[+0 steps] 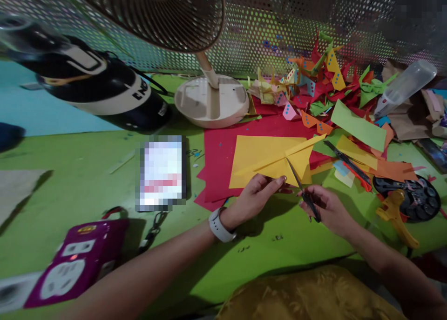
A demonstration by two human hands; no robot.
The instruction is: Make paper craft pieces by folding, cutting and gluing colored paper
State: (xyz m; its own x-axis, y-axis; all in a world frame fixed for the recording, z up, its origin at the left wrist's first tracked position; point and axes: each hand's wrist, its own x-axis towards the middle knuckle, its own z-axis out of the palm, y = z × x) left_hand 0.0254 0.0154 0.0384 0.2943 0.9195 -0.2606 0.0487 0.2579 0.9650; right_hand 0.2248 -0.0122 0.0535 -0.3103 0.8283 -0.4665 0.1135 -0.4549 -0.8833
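Note:
My left hand (256, 196), with a white watch at the wrist, pinches the lower edge of a folded yellow paper (272, 159). To its right my right hand (323, 208) is closed around the handles of dark scissors (296, 178). The blades point up and left, and their tip lies at the yellow paper's fold. Beneath the folded piece is a larger yellow sheet (244, 148), which rests on red paper (216, 164) on the green table.
Behind are a fan base (211, 101) and a dark bottle (104, 85). Colourful paper pieces (314, 87) are heaped at the back right, with a second cutting tool (349, 166) in front. A phone (162, 171) and purple power strip (80, 255) lie left.

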